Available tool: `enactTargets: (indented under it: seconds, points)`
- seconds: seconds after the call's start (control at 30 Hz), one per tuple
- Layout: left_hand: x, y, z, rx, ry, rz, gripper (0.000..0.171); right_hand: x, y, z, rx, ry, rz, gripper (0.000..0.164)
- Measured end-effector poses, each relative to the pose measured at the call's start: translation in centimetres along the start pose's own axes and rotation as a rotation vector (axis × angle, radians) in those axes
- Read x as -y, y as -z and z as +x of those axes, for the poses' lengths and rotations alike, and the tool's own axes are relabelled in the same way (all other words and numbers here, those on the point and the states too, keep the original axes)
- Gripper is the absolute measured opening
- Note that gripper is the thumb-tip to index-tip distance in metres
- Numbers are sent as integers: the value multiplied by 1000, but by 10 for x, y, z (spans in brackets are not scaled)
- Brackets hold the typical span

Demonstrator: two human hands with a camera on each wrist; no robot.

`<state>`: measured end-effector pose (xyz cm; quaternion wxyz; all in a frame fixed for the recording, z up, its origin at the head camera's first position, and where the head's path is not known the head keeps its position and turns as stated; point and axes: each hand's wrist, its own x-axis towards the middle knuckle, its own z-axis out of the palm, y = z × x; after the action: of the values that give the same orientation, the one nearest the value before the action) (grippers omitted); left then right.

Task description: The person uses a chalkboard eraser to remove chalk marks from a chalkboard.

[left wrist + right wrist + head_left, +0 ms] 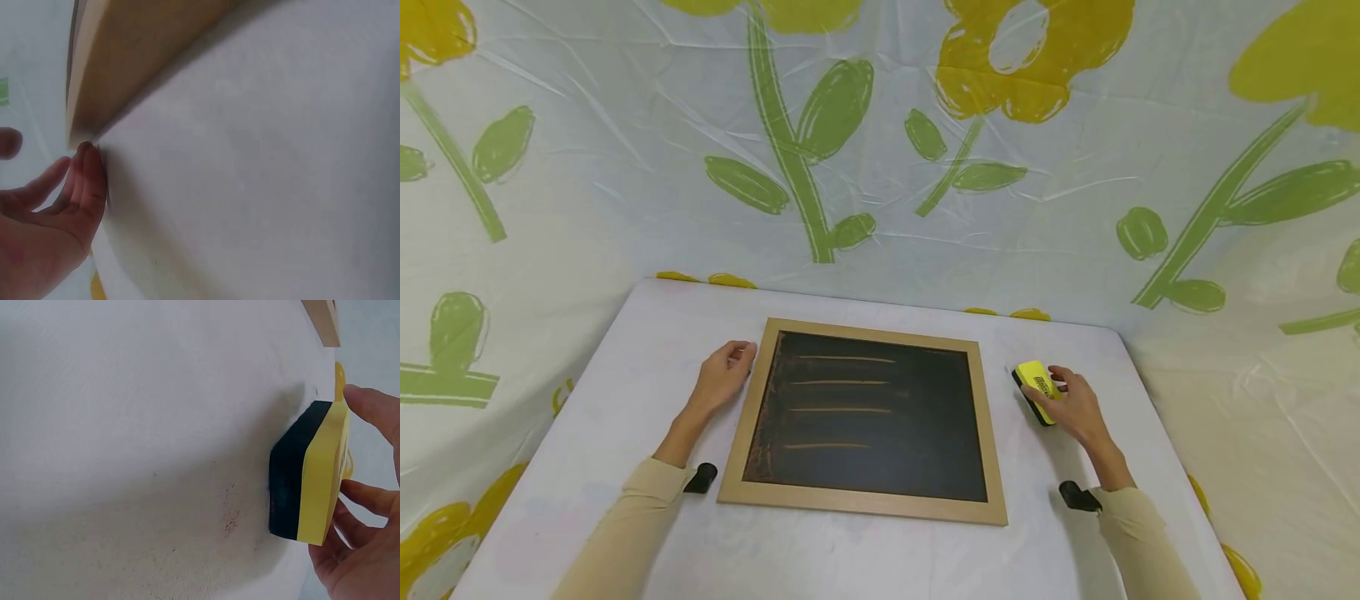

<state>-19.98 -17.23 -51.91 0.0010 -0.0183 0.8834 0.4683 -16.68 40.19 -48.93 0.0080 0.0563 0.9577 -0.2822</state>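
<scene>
A blackboard [925, 417] in a light wooden frame [865, 506] lies on the white table, with several thin yellowish chalk lines [838, 410] across its left half. To the right of it, my right hand [1078, 408] holds a yellow board eraser [1037, 379] between thumb and fingers. The eraser's black felt side [290, 475] faces the table; whether it touches the surface I cannot tell. My left hand [722, 375] rests by the frame's left edge, fingers loosely bent and holding nothing. In the left wrist view its fingertips are close to the wooden frame [144, 50]; contact is unclear.
Small dark specks and a reddish smudge [231, 515] mark the table near the eraser. A cloth with yellow flowers and green leaves [880, 167] hangs behind and beside the table [850, 558]. Black straps [702, 478] sit at both wrists.
</scene>
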Motion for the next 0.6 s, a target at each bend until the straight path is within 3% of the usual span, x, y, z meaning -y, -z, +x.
enactTargets:
  seconds: [0.23,0.6]
  points:
    - [-3,-6,0,7,-8,-32,46,-1,1,4,91,-64,0,90]
    - [0,-2,1,33,-20,-80,33,-6,0,6,117,-57,18,90]
